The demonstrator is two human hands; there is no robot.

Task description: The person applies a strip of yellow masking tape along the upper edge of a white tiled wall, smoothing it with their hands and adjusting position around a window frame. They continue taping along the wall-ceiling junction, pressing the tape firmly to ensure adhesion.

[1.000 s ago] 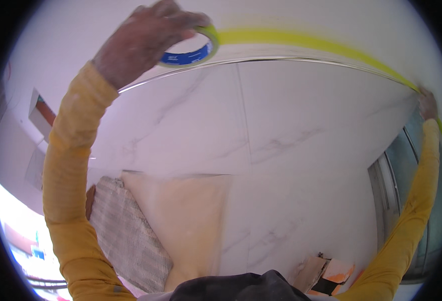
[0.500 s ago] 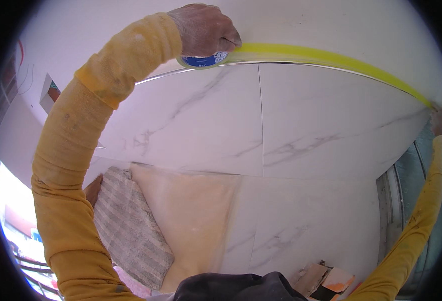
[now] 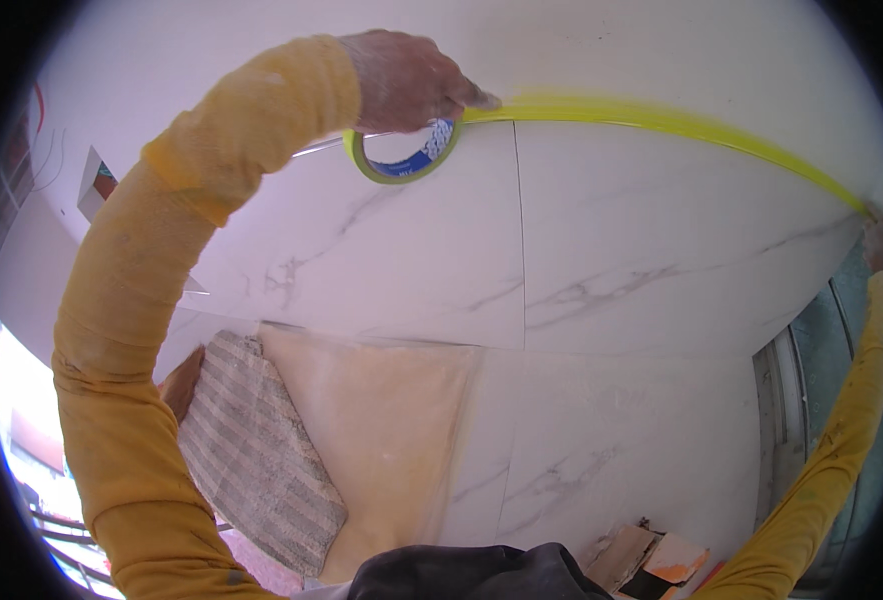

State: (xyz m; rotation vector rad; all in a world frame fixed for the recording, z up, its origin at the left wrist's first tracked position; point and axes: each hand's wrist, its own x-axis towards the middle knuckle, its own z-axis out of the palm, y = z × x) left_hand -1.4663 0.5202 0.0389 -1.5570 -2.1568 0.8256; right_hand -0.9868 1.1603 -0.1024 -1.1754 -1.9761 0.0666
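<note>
My left hand (image 3: 411, 82) grips a roll of yellow masking tape (image 3: 423, 163) with a blue inner core. Its index finger reaches out to the right and presses on the start of the unrolled strip. That yellow tape strip (image 3: 651, 117) runs taut to the right along the top edge of white marble-look tiles (image 3: 401, 245), against the plain white wall (image 3: 601, 50). At the far right end, beside the wall corner, the fingers of my right hand (image 3: 878, 245) are closed at the end of the strip. Their exact grip is small and partly hidden.
Below the tiles sits a beige panel (image 3: 391, 420) with a striped grey cloth (image 3: 261, 450) at its left. A torn cardboard box (image 3: 641, 555) lies low at the right. A window frame (image 3: 783, 430) stands at the right, and a square wall opening (image 3: 99, 185) at the left.
My left hand has shifted slightly right, its index finger now extended. The roll has swung lower, showing its open ring. The strip's left part has come down onto the tile edge.
</note>
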